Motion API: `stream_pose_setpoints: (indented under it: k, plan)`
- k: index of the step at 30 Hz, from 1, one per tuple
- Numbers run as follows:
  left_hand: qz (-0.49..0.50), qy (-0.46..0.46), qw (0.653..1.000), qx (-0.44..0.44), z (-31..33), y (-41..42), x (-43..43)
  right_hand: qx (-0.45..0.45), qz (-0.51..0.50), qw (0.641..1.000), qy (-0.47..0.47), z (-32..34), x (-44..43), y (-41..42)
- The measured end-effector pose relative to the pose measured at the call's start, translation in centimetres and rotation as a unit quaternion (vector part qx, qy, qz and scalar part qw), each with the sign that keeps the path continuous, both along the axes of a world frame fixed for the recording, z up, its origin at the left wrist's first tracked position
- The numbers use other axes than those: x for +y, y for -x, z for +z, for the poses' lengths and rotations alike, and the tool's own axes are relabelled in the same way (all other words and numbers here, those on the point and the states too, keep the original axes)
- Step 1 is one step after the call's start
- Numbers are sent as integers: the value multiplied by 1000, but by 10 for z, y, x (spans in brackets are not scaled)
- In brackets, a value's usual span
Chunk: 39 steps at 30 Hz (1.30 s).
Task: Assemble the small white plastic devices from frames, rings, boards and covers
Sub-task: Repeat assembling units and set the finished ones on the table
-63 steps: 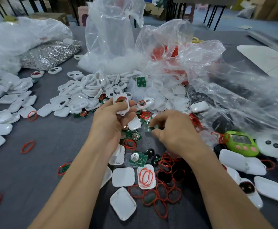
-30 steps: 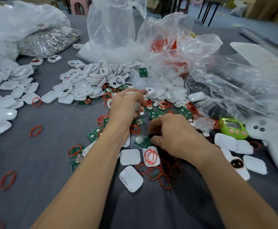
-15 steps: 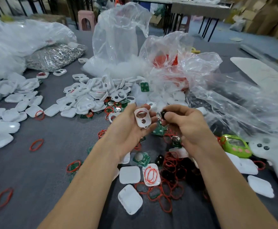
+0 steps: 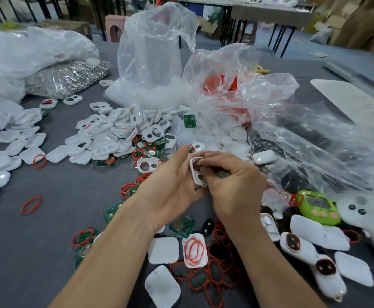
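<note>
both hands on one white frame [image 4: 195, 174] | left hand [image 4: 170, 187] holds it | right hand [image 4: 232, 187] pinches its top

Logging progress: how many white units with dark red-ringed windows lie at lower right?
2 units: upper unit beside the right forearm, lower unit below it; more may be hidden.
</note>
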<state>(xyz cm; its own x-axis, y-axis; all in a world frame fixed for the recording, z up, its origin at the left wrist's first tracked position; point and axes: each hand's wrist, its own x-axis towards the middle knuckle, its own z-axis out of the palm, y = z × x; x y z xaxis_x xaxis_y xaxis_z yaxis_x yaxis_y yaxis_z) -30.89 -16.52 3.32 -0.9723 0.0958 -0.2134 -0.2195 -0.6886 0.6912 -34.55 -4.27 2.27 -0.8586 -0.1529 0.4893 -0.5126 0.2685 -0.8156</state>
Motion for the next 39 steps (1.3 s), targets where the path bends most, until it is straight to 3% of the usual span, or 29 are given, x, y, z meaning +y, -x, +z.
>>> stream_pose_setpoints:
  k: [4, 9, 16, 23, 29, 34, 39]
  plan:
    - [7, -46, 999, 20, 2, -1, 0, 21, -13, 999, -21, -1, 0, -1]
    - [19, -84, 996, 26, 1, -3, -4, -62, 20, 998, 3, -2, 0, 2]
    - [20, -45, 999, 8, -2, 1, -3, -102, -58, 993, 9, 0, 2, 2]
    - [33, 21, 999, 20, -3, 1, 1, 32, -80, 991, -101, 3, 4, -2]
    - [9, 11, 999, 41, -6, 1, 3, 131, -82, 976, -152, 2, 5, -4]
    - [30, 48, 998, 27, -9, 2, 0, 88, -58, 982, -158, -1, 7, 3]
    - [66, 123, 990, 33, -10, 1, 0, -28, 0, 994, -102, -2, 13, 11]
